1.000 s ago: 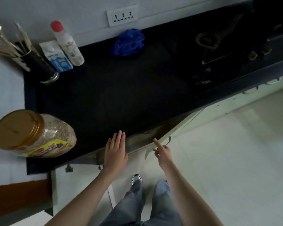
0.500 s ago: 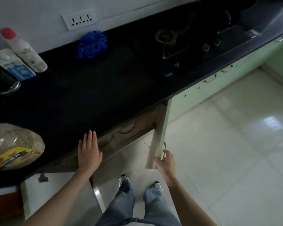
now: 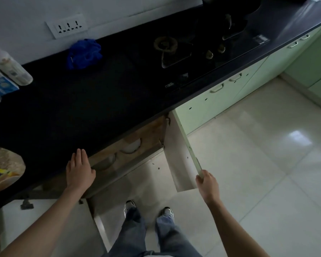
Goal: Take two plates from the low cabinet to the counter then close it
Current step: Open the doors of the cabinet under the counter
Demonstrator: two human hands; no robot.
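Observation:
The low cabinet under the black counter (image 3: 104, 101) stands open. Its right door (image 3: 182, 158) is swung wide out over the floor, and my right hand (image 3: 208, 184) grips that door's outer edge near its lower corner. My left hand (image 3: 79, 171) lies flat on the counter's front edge, fingers together, holding nothing. Inside the cabinet, rims of pale plates (image 3: 132, 146) show on a wooden shelf; a second rim (image 3: 107, 160) sits to their left. The left door (image 3: 50, 225) also hangs open below my left arm.
On the counter stand a blue cloth (image 3: 83, 53), a gas hob (image 3: 176, 51), a white bottle (image 3: 9, 69), a blue-and-white carton (image 3: 0, 84) and a grain jar (image 3: 4, 167) at the left edge. Green cabinets (image 3: 220, 97) continue rightward. My feet (image 3: 148, 213) stand on pale tiles.
My right hand has pulled the right door from barely ajar to wide open. The view has shifted right, and the plates inside have come into sight. My left hand stays on the counter edge.

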